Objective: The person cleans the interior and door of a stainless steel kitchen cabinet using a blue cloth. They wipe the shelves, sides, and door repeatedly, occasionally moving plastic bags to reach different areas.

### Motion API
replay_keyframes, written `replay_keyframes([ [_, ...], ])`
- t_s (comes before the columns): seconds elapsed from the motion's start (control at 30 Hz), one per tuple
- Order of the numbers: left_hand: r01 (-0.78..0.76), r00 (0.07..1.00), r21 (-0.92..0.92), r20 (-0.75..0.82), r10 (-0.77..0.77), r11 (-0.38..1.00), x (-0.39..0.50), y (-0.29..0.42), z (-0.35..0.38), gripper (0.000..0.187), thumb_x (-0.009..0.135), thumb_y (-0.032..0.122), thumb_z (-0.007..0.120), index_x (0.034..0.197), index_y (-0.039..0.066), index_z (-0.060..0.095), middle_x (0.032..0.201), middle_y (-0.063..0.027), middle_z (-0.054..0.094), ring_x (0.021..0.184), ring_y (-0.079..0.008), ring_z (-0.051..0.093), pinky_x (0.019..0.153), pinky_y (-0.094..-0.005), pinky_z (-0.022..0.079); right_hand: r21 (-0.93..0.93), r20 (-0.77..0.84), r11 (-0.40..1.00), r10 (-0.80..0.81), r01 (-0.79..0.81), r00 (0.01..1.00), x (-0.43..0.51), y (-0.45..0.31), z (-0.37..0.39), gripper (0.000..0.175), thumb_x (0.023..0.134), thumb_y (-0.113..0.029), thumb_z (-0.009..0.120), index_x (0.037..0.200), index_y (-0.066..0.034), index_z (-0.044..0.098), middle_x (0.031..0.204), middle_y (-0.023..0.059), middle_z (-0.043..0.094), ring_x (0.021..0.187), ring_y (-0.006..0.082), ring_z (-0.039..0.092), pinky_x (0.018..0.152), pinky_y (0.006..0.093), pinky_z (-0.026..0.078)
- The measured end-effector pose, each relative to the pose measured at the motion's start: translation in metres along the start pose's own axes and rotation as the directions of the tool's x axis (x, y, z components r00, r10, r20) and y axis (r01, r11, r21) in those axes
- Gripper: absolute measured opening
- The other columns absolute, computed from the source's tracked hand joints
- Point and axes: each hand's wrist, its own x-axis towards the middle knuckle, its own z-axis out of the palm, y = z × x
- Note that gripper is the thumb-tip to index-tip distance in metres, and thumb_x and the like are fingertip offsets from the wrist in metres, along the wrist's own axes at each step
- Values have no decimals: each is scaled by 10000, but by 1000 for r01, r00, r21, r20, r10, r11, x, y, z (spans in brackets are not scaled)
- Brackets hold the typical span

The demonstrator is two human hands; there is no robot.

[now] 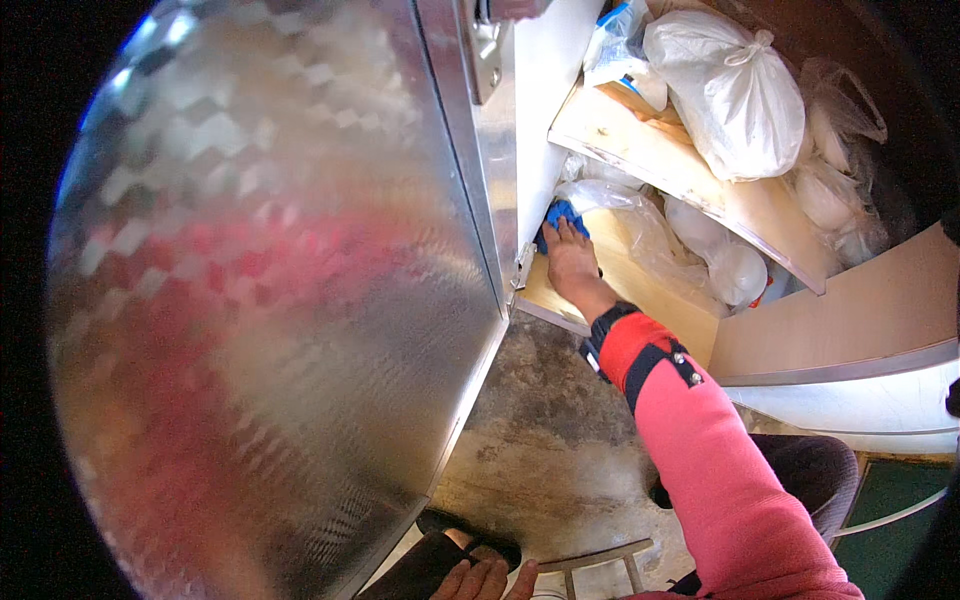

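My right hand point(573, 262), at the end of a pink sleeve with a dark wrist strap, presses a crumpled blue cloth point(565, 215) into the left corner of a cabinet's lower board point(652, 289). Its fingers lie over the cloth and hide part of it. Beside the cloth, clear plastic bags point(622, 206) spread across the same board. At the bottom edge of the picture, the fingers of my left hand point(484, 581) show, slightly apart, near my leg; I see nothing in them, and the rest of that hand is cut off.
A shiny metal-faced door point(300, 360) fills the left side. Above the lower board, a wooden shelf point(675, 165) bears a knotted white plastic bag point(731, 97). An open cabinet door point(840, 315) stands at right. On the stained floor point(547, 420) is a metal frame point(600, 556).
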Motion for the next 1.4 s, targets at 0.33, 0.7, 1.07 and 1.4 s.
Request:
replay_keyframes([
  [0.33,83,993,-73,91,-76,994,-6,10,-16,577,886,292,580,1379,53,400,1187,-188,552,1125,-345,509,977,-444,395,206,-223,966,-108,155,969,-104,-32,23,613,790,-14,517,1388,-75,393,1429,237,371,1268,362,423,1039,442,337],
  [0.7,126,985,-140,136,-107,982,-23,6,-17,621,849,257,633,1380,58,379,1218,-164,517,1132,-347,498,984,-449,396,505,747,-766,157,-398,646,-149,-55,75,219,933,-172,490,1120,-79,558,1045,102,636,923,297,625,810,466,500],
  [1.07,89,994,-178,80,-76,980,-6,-1,-12,580,888,367,553,1362,55,435,1246,-165,536,1112,-350,535,952,-477,428,461,780,-847,246,-263,575,-53,-69,101,201,897,-77,370,982,-28,546,883,132,593,754,302,610,653,486,511],
  [1.4,125,984,-143,141,-105,982,-8,-2,-16,630,823,246,653,1370,48,410,1190,-145,534,1105,-326,510,964,-445,421,347,695,-923,135,-166,706,-98,0,113,277,928,-157,349,897,-10,583,847,143,617,722,321,628,611,450,522],
])
